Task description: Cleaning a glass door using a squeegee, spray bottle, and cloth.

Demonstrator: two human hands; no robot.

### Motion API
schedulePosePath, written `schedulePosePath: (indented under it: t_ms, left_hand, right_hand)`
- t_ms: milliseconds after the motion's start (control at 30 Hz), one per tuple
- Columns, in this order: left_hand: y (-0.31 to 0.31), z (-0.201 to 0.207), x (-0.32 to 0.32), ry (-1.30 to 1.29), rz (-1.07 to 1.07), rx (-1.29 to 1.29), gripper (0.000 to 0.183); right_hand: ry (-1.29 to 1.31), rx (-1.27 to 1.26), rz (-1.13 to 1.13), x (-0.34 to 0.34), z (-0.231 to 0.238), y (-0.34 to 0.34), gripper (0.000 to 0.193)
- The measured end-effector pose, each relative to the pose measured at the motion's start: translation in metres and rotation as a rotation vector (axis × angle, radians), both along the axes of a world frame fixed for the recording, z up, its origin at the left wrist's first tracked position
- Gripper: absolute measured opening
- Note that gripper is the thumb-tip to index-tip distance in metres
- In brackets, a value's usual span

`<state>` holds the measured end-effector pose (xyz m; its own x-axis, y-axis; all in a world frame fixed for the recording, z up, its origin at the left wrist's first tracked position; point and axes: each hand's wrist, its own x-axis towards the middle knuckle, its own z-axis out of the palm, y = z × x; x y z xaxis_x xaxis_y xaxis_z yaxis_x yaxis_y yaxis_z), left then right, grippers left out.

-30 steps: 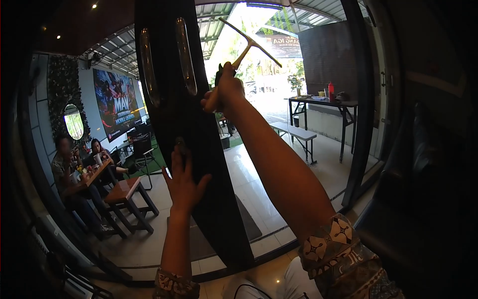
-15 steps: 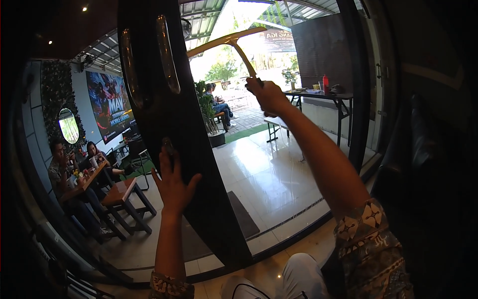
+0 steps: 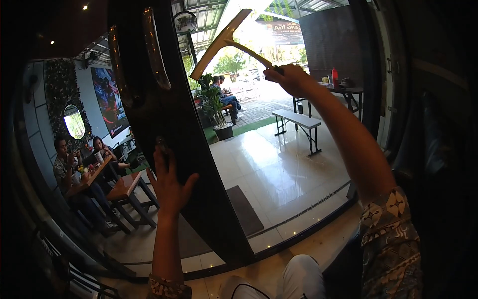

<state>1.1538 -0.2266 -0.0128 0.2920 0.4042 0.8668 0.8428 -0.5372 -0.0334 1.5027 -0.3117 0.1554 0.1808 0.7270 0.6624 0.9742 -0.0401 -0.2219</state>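
Note:
In my right hand (image 3: 294,81) is the dark grip of a T-shaped squeegee (image 3: 230,42), its long blade slanting from lower left to upper right against the glass door pane (image 3: 269,164). The blade's lower end is beside the dark door frame (image 3: 209,214). My left hand (image 3: 172,184) lies with fingers spread on that frame, just below a small round lock (image 3: 160,141). Higher on the frame are two long shiny pull handles, the nearer one (image 3: 157,52) to the right of the other (image 3: 122,65).
Through the glass show a white bench (image 3: 297,119), a dark table (image 3: 351,90) with a red bottle (image 3: 334,77), and a potted plant (image 3: 223,130). Two people sit at a wooden table (image 3: 89,177) on the left, beside a stool (image 3: 123,187). A dark mat (image 3: 244,209) lies beyond the door.
My right hand has moved right, and the squeegee blade has turned from nearly level to a steep slant. The view has shifted slightly. My left hand stays on the frame.

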Motion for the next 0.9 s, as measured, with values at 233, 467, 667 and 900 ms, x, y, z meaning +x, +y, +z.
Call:
schedulePosePath:
  t_ms: [233, 467, 667, 900]
  left_hand:
    - [-0.003, 0.004, -0.002, 0.008, -0.005, 0.002, 0.089]
    - [0.002, 0.004, 0.0, 0.018, 0.013, 0.045, 0.09]
    - [0.003, 0.004, 0.002, 0.025, -0.005, 0.078, 0.087]
    - [0.001, 0.008, 0.005, 0.016, -0.021, 0.064, 0.087]
  right_hand:
    - [0.378, 0.069, 0.064, -0.004, -0.082, -0.007, 0.058]
    - [0.552, 0.0, -0.055, -0.009, -0.149, -0.028, 0.054]
    - [0.682, 0.063, -0.087, -0.02, -0.181, -0.031, 0.052]
    - [0.773, 0.129, -0.038, -0.018, -0.252, -0.021, 0.05]
